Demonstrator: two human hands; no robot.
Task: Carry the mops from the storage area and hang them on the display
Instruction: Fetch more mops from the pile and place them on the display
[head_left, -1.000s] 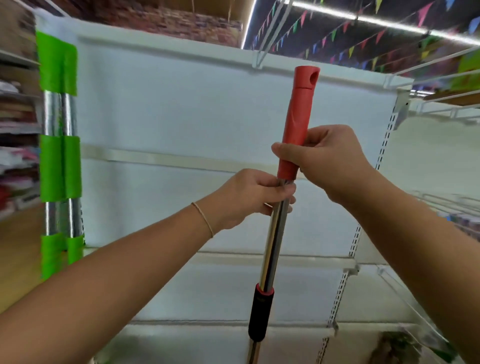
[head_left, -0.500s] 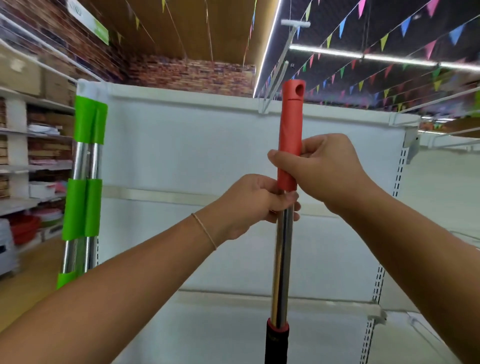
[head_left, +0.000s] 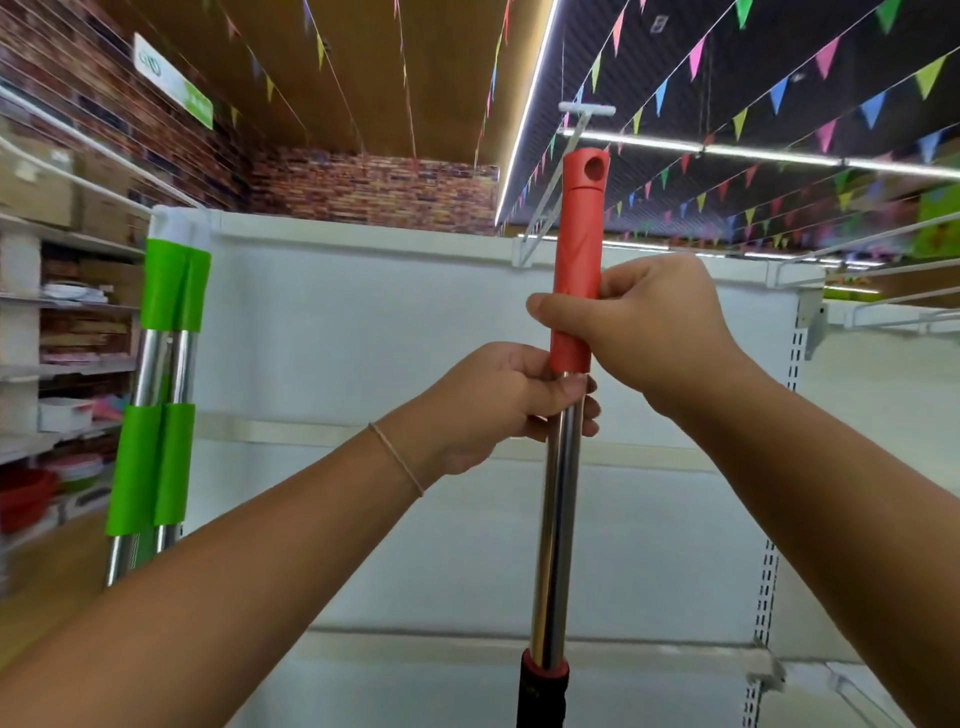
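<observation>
I hold a mop handle (head_left: 558, 519) upright in front of me: a chrome pole with a red grip on top, a hanging hole near its tip, and a black collar lower down. My right hand (head_left: 644, 327) grips the red grip. Just below it, my left hand (head_left: 498, 400) grips the chrome pole. The mop head is out of view. Above the red tip a white display hook (head_left: 545, 192) juts out from the top of the white display panel (head_left: 363, 338). Two mops with green sleeves (head_left: 166, 395) hang at the panel's left edge.
Shelves with boxes and plastic goods (head_left: 57, 364) line the left wall. To the right, white wire shelves and brackets (head_left: 883, 306) stick out. A slotted upright (head_left: 779, 519) runs down the panel's right side. Coloured bunting hangs from the ceiling.
The mop handle has risen and straightened up, its red tip now close under the white hook. My view has tilted upward; both hands keep their hold.
</observation>
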